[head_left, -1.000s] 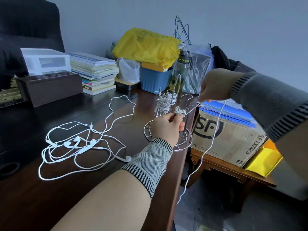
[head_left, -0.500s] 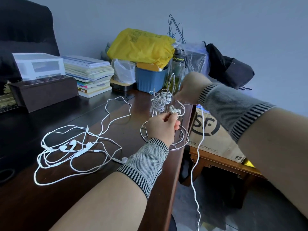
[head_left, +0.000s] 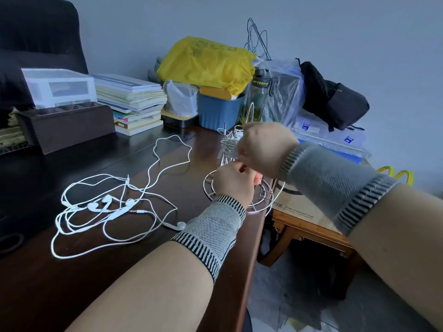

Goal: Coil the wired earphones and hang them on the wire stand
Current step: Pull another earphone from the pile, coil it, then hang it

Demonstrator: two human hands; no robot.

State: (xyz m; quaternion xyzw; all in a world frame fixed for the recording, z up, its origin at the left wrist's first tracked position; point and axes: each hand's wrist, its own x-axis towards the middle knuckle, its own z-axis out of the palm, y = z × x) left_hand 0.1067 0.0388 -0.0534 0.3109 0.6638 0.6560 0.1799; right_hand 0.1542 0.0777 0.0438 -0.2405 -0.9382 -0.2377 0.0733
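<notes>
Dark wood runs under everything, a long surface (head_left: 100, 271) with clutter stacked along the far wall: a pile of books (head_left: 134, 101), a blue bin (head_left: 219, 112), a yellow bag (head_left: 206, 63). At the right edge stands the wire stand (head_left: 239, 200), its round base half behind my wrists, with coiled earphones (head_left: 227, 141) already hanging on its far hooks.

My left hand (head_left: 233, 183) is curled tight, its grip pinching the small coil I'm building just above the base. My right hand (head_left: 263, 147) is fisted right over it, touching; it looks closed on the cord, though the cord itself is hidden behind the knuckles.

A half-second back my right hand was higher and farther away, with the white cord trailing down off the edge toward the floor. Now it has swung down and in to meet the left, and that dangling tail is out of sight.

To do this wrap well, I'd say keep the left pinch steady, lay each turn snug beside the last, and keep the slack tidy so it doesn't snag the stand.

Left of me, a loose tangle of earphones (head_left: 107, 209) waits on the wood.
</notes>
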